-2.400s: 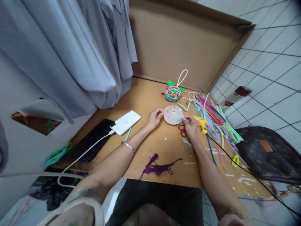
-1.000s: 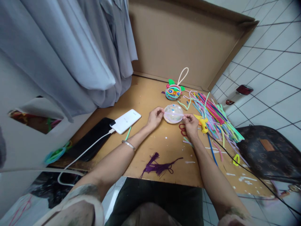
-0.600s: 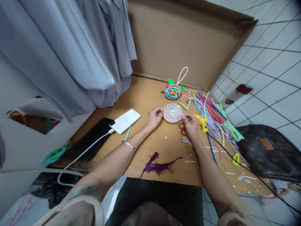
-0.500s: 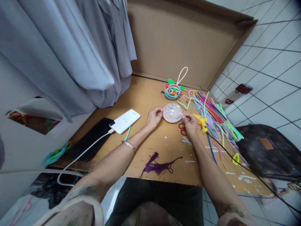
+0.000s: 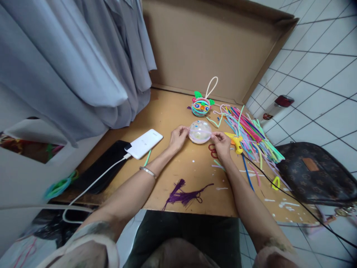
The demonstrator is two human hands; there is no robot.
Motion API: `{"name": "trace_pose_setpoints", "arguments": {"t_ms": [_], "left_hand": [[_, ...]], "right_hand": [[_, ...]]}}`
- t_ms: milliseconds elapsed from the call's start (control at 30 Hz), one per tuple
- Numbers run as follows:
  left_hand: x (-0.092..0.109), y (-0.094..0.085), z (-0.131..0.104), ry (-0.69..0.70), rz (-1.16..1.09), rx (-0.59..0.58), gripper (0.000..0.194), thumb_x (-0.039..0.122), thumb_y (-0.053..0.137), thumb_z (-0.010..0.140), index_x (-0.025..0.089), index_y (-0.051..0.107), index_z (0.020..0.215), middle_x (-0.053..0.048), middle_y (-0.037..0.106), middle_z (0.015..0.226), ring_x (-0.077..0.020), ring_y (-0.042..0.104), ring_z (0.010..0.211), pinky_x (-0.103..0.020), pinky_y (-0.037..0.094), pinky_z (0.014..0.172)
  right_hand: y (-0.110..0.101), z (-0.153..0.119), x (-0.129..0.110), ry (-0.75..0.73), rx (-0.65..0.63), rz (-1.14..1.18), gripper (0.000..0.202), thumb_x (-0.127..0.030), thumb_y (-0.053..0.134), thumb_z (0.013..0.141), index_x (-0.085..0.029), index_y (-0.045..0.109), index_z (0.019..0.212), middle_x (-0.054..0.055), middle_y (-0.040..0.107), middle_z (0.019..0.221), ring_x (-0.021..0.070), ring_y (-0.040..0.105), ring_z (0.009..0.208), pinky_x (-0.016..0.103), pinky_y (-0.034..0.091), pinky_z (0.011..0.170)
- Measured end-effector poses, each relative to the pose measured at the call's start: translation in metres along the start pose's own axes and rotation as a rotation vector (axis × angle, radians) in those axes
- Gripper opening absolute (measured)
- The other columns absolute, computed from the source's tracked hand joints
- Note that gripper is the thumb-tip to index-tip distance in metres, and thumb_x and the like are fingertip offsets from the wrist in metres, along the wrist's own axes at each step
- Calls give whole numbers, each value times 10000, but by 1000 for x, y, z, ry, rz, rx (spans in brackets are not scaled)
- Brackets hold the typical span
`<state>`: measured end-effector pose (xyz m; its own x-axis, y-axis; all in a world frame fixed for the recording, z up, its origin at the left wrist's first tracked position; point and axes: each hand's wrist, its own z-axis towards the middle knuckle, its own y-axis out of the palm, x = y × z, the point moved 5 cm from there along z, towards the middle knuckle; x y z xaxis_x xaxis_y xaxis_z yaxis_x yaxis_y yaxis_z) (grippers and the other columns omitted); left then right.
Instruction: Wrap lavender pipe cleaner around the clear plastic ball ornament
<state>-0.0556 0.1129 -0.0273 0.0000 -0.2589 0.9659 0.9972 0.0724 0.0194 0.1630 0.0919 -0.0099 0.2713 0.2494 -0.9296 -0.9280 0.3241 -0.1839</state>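
A clear round ball (image 5: 200,137) sits on the wooden table, with a pale lilac pipe cleaner (image 5: 201,131) stretched across it. My left hand (image 5: 179,137) pinches the strip's left end at the ball's left side. At the right side, my right hand (image 5: 221,143) pinches the other end. Whether the fingertips also press on the ball I cannot tell. Behind the ball stands a decorated ball (image 5: 201,107) with eyes, green ears and a white loop. By my right hand lie a yellow glue gun (image 5: 237,143) and red-handled scissors (image 5: 212,150), partly hidden.
Many coloured pipe cleaners (image 5: 251,130) are heaped at the right, beside a brown patterned bag (image 5: 320,173). Purple tassels (image 5: 182,196) lie near the front edge. A white power bank (image 5: 146,143) with a cable rests at the left. A black cord (image 5: 281,191) crosses the right side.
The whole view has shifted slightly, so things appear a little further left. Both hands keep their pinch on the lilac pipe cleaner, which stays across the clear ball.
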Motion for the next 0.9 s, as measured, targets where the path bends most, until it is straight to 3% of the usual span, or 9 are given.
{"name": "trace_pose_setpoints", "arguments": {"t_ms": [200, 667, 900], "left_hand": [[9, -1, 0, -50, 53, -37, 135, 294, 658, 729, 190, 575, 755, -11, 660, 735, -166, 636, 752, -312, 517, 796], [10, -1, -1, -76, 98, 12, 248, 391, 664, 791, 186, 570, 689, -7, 640, 692, -150, 596, 685, -288, 490, 732], [9, -3, -1, -86, 24, -28, 171, 337, 639, 771, 172, 606, 739, -2, 663, 721, -145, 617, 726, -284, 503, 781]], "right_hand": [[0, -1, -7, -80, 13, -30, 243, -467, 675, 720, -227, 650, 753, 9, 667, 701, 139, 634, 634, 221, 480, 499], [2, -4, -2, -40, 1, -26, 312, -516, 666, 769, -208, 643, 813, 3, 650, 703, 121, 608, 567, 190, 419, 428], [-1, 0, -4, -96, 34, -59, 279, -498, 672, 754, -219, 659, 758, 6, 671, 705, 140, 624, 637, 249, 508, 563]]}}
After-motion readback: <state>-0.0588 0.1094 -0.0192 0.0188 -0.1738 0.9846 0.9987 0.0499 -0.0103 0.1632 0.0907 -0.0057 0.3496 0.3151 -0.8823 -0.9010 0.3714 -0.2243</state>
